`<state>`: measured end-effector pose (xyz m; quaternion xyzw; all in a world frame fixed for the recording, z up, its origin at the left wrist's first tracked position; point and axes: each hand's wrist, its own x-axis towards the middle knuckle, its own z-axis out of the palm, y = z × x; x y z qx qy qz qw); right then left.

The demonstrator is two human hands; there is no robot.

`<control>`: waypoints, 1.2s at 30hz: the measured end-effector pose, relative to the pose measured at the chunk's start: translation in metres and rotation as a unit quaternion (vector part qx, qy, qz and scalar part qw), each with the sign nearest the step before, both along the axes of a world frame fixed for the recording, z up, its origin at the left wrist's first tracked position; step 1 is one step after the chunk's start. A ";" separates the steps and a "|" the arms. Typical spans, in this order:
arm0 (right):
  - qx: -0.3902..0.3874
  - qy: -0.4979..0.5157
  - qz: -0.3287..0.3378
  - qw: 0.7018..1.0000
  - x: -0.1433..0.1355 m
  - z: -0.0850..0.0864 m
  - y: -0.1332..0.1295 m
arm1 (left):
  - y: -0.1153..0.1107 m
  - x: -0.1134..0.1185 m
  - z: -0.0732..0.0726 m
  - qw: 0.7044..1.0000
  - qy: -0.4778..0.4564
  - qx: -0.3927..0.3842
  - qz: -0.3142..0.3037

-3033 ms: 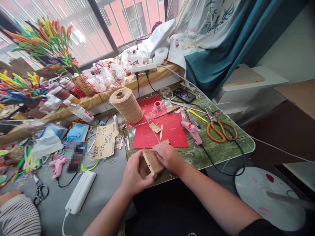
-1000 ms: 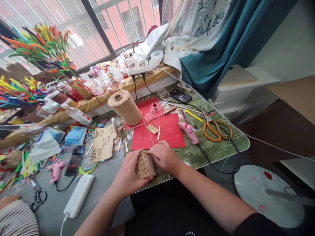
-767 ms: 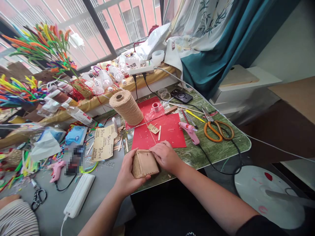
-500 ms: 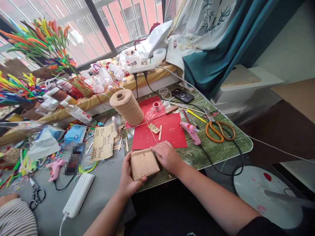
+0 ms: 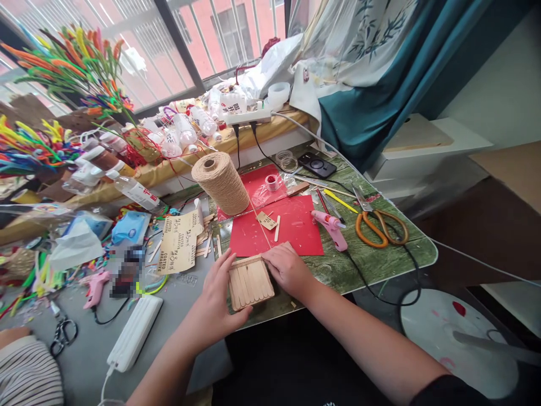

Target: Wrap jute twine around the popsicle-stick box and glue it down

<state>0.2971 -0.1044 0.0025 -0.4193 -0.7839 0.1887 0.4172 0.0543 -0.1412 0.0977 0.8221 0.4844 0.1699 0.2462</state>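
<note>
A small box of wooden craft sticks (image 5: 250,283) sits near the table's front edge, its scalloped stick ends toward me. My right hand (image 5: 291,272) is closed on its right far corner, where a strand of twine (image 5: 265,235) meets the fingers. That strand leads back to the big upright spool of twine (image 5: 224,189). On the box's left side my left hand (image 5: 216,296) is open, fingers and thumb spread; whether it touches the box I cannot tell. Red sheets (image 5: 296,225) lie beyond, bearing a paper tag (image 5: 267,221) and a loose craft stick (image 5: 277,229).
To the right lie a pink glue gun (image 5: 332,228), orange-handled scissors (image 5: 380,226) and a yellow pen (image 5: 340,201). Sandpaper (image 5: 180,242) and a white power strip (image 5: 134,334) lie left. Another person's striped sleeve (image 5: 31,372) shows at lower left.
My left hand has loosened from the box, its fingers now spread at the left side. My right hand keeps its place at the corner. The view has shifted slightly.
</note>
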 end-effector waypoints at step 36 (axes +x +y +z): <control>-0.015 -0.009 -0.056 0.998 0.003 0.006 -0.002 | 0.008 0.004 -0.046 0.990 -0.132 -0.011 0.051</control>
